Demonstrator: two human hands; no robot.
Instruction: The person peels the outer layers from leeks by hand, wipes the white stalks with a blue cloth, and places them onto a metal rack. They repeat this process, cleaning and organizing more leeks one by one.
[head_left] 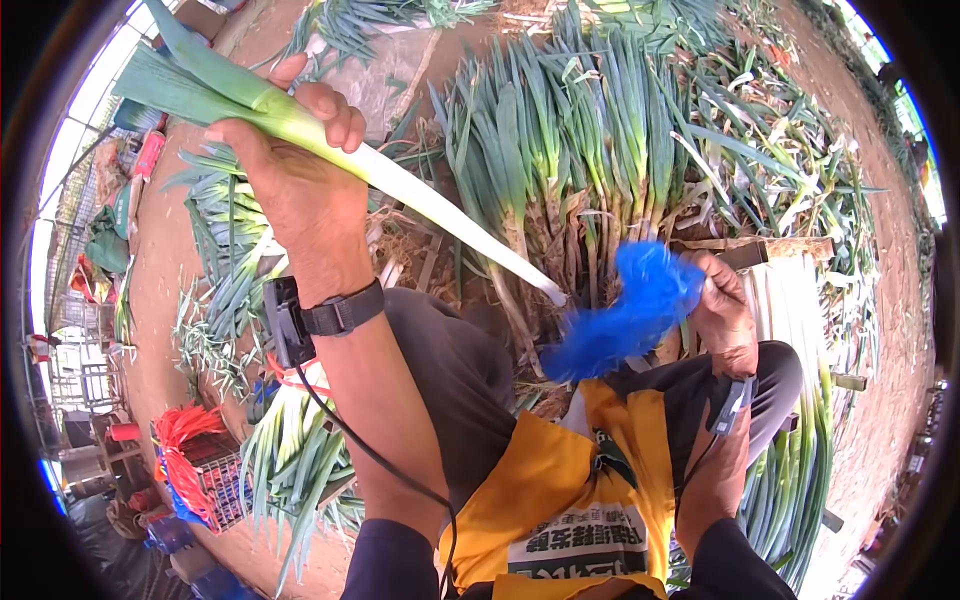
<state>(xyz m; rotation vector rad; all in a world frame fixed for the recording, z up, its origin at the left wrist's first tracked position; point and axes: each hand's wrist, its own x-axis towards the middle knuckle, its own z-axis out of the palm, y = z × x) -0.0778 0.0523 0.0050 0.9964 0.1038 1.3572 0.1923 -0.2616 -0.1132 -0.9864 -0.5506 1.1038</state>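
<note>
My left hand [300, 165] is raised at the upper left, fingers and thumb wrapped round a long green onion [430, 212]. Its green leaves point up and left, while the white stalk slants down to the right, its root end close to a blue cloth [640, 310]. That cloth, crumpled and thin, is pinched in my right hand [722, 312] in front of my right knee. Whether the cloth touches the stalk tip, I cannot tell. Behind them stand uncleaned green onions [570, 140] with brown, dirty lower stalks.
Trimmed green onions with white stalks [790, 300] lie beside my right leg. A tied bundle [300, 430] is at my left. Stripped leaves [780, 150] are heaped at the upper right. A crate [215, 470] holds red ties [187, 432] at the lower left.
</note>
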